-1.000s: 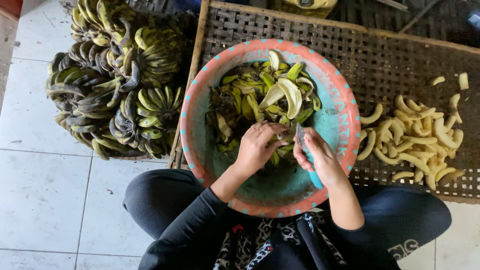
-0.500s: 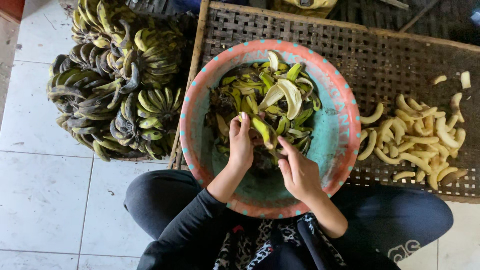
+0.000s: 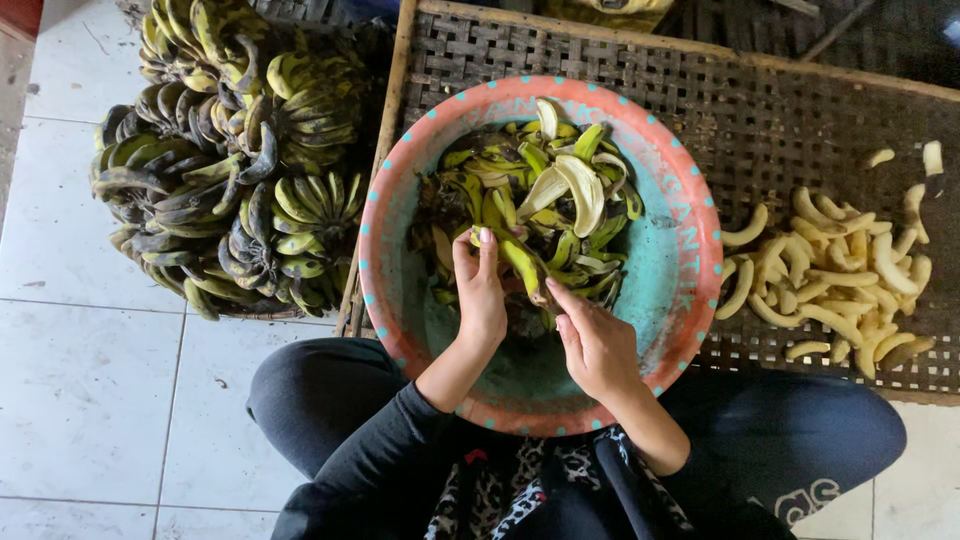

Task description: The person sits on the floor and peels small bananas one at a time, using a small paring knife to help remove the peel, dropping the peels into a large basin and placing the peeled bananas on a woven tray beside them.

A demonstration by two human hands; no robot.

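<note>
A round basin [image 3: 690, 250], teal inside with an orange rim, rests in my lap and holds a heap of green and yellow banana peels [image 3: 560, 185]. My left hand [image 3: 482, 295] is over the basin with its fingers raised beside a green banana [image 3: 525, 265]. My right hand [image 3: 597, 345] grips the lower end of that banana; whether it also holds a blade is hidden. Both hands are close together above the peel heap.
Bunches of unpeeled green bananas [image 3: 235, 170] are piled on the white tile floor at the left. A woven bamboo tray [image 3: 800, 130] lies behind the basin, with several peeled pale bananas [image 3: 850, 280] heaped on its right side.
Both hands were low and together in the basin a second ago. They have lifted slightly, the left hand opening its fingers upward, and a green banana now shows between them.
</note>
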